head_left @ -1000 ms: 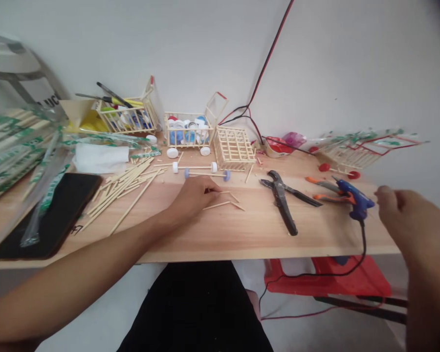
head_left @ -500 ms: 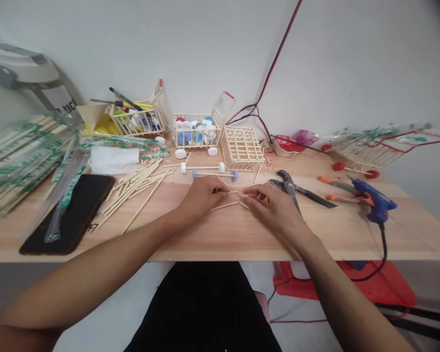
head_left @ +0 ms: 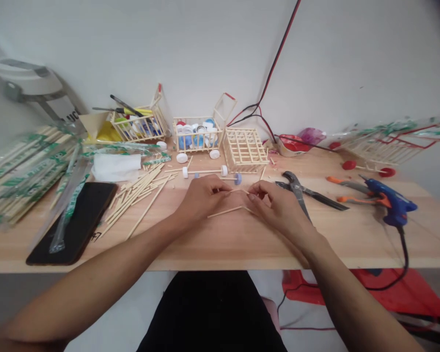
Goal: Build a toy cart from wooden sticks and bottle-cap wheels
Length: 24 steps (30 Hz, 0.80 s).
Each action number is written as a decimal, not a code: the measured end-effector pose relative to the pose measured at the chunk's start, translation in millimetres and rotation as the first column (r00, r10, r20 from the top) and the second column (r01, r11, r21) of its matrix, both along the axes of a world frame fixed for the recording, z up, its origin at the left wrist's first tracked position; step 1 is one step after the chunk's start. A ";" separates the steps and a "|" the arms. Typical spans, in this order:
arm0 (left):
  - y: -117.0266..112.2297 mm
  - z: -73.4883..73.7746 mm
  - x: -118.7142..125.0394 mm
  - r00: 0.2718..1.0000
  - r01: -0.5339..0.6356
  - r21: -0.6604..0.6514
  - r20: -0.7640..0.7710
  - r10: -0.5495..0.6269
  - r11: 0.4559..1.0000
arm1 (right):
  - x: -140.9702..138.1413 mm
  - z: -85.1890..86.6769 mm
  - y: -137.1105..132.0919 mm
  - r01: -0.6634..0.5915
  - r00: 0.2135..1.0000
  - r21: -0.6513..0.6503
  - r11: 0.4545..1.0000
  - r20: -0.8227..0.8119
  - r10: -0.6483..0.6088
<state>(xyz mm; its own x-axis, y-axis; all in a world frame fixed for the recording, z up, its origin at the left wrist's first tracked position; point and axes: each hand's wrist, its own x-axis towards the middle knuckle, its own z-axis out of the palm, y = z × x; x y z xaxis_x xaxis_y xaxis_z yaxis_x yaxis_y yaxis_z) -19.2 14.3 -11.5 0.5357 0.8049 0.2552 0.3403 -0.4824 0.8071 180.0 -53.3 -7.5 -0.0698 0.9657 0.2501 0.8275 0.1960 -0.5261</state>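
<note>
My left hand (head_left: pixel 204 198) is closed in a pinch on the left end of a thin wooden stick (head_left: pixel 237 191). Facing it, my right hand (head_left: pixel 280 201) pinches the right side of the same piece, which looks bent or joined at an angle between my fingertips. Just below my fingers another wooden stick (head_left: pixel 225 211) lies on the table, its right end meeting a second stick that runs under my right hand. Beyond my left hand are two short axles with wheels, one with white wheels (head_left: pixel 224 170) and one with blue wheels (head_left: pixel 238 179), the latter partly hidden.
Loose sticks (head_left: pixel 139 195) and a phone (head_left: pixel 73 225) lie left. Stick-built carts, including one with bottle caps (head_left: pixel 198 134), and a stick basket (head_left: pixel 245 149) stand along the wall. Pliers (head_left: pixel 297 188) and a blue glue gun (head_left: pixel 390 200) are right. The table's front edge is near.
The view has shifted slightly, moving the scene a little right and down. My right fingers have drawn back from my left ones, showing more of the pinched stick.
</note>
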 end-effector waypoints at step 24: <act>5.5 30.6 -26.4 0.946 -0.208 0.100 0.273 0.174 0.973 | -37.5 36.6 39.7 0.053 0.994 0.348 0.936 -0.109 -0.016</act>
